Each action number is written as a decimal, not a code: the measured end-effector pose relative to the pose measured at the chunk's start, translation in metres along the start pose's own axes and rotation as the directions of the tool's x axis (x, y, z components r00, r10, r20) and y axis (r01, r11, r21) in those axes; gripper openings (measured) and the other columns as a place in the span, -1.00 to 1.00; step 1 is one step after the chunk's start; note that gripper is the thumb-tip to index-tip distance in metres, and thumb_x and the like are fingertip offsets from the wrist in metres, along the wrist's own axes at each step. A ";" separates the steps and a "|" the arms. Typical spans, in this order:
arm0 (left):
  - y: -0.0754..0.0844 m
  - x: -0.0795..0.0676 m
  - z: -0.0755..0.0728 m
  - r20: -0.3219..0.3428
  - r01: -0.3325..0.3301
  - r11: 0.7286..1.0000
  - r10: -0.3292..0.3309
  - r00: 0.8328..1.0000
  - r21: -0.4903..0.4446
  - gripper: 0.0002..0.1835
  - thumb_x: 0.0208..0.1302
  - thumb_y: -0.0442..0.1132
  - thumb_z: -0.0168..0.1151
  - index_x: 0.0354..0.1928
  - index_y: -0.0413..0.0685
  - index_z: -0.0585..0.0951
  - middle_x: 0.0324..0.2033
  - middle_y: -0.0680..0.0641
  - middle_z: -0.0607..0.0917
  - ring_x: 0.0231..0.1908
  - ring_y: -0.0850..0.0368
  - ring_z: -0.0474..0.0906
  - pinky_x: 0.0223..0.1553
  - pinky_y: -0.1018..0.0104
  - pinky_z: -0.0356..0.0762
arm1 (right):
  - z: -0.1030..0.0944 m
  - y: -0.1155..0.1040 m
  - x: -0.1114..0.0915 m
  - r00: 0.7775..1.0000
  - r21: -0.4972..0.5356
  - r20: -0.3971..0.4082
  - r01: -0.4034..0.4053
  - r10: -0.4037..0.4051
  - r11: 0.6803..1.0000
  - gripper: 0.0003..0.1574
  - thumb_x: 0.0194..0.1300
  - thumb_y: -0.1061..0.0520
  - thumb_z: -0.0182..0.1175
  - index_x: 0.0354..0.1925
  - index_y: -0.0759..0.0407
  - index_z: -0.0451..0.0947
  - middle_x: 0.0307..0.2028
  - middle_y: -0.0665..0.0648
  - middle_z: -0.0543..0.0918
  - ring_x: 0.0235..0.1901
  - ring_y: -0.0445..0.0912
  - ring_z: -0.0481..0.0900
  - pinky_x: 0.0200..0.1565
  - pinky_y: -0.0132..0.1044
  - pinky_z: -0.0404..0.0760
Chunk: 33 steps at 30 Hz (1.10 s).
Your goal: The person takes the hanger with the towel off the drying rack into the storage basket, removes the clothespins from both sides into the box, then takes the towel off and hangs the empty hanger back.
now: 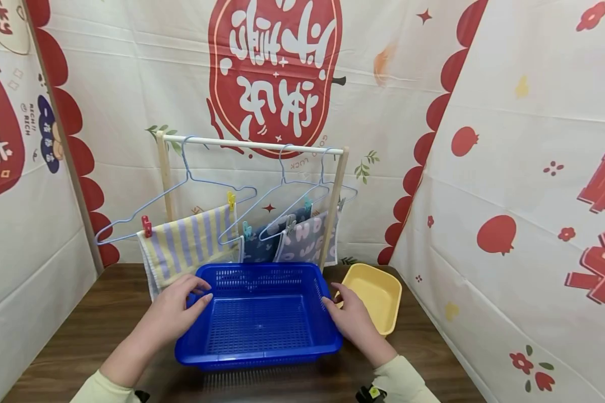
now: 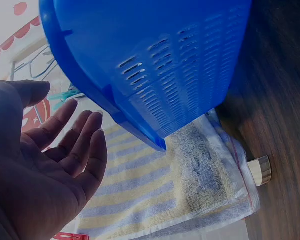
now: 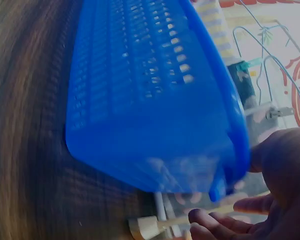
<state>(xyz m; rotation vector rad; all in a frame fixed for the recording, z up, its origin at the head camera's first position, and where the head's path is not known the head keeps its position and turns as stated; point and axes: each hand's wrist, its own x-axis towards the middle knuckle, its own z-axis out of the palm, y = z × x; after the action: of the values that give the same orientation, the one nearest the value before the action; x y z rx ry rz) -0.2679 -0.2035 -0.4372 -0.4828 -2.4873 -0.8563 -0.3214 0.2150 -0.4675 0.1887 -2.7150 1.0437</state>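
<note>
A blue plastic basket [image 1: 259, 324] with perforated sides stands on the table, and nothing lies inside it. By its left side hovers my left hand [image 1: 178, 305], fingers loosely bent; the left wrist view shows a gap between these fingers and the rim. My right hand [image 1: 350, 316] is at the basket's right rim, its thumb close to the edge and its other fingers loose outside. Whether that thumb touches the rim I cannot tell. Behind the basket hangs a yellow-and-purple striped towel [image 1: 191, 238], clipped by a red clothespin [image 1: 147, 226] and a yellow clothespin [image 1: 231, 200].
A wooden rack with a white rod [image 1: 252, 144] carries several blue hangers [image 1: 168, 196]. Also hanging there are a dark blue cloth [image 1: 260, 246] and a grey patterned cloth [image 1: 307, 238]. A yellow tray [image 1: 375, 294] sits right of the basket on the wooden table [image 1: 418, 358].
</note>
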 end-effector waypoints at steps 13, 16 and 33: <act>0.003 0.005 -0.001 0.042 -0.027 0.999 0.028 0.999 -0.021 -0.92 0.53 -0.24 0.44 -0.03 0.05 0.75 -0.16 0.15 0.71 -0.11 0.18 0.71 -0.11 0.11 0.69 | 0.021 -0.006 -0.004 0.999 0.041 -0.022 -0.025 0.026 0.999 -0.31 0.49 0.25 0.29 0.51 0.33 0.46 0.23 0.41 0.72 0.16 0.27 0.75 0.19 0.29 0.69; 0.009 0.009 -0.004 0.066 -0.021 0.999 0.023 0.998 -0.031 -0.92 0.56 -0.22 0.41 0.00 0.06 0.74 -0.13 0.15 0.71 -0.09 0.19 0.71 -0.07 0.10 0.70 | 0.021 -0.008 -0.005 0.999 0.043 -0.027 -0.023 0.024 0.999 -0.31 0.48 0.26 0.30 0.50 0.33 0.46 0.20 0.42 0.73 0.15 0.28 0.75 0.18 0.28 0.70; 0.051 0.093 0.002 0.123 -0.075 0.981 0.098 0.988 -0.180 -0.64 0.63 -0.22 0.32 0.33 -0.18 0.61 0.13 -0.17 0.76 0.04 -0.04 0.77 0.07 -0.06 0.75 | 0.020 -0.006 -0.005 0.999 0.060 -0.028 -0.035 0.037 0.998 -0.32 0.49 0.25 0.30 0.50 0.29 0.47 0.14 0.39 0.76 0.05 0.22 0.77 0.12 0.27 0.73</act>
<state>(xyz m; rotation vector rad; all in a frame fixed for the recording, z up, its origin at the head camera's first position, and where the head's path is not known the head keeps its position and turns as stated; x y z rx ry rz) -0.3219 -0.1482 -0.3647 -0.7242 -2.4984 -1.0439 -0.3184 0.1969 -0.4795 0.1341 -2.6734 1.1290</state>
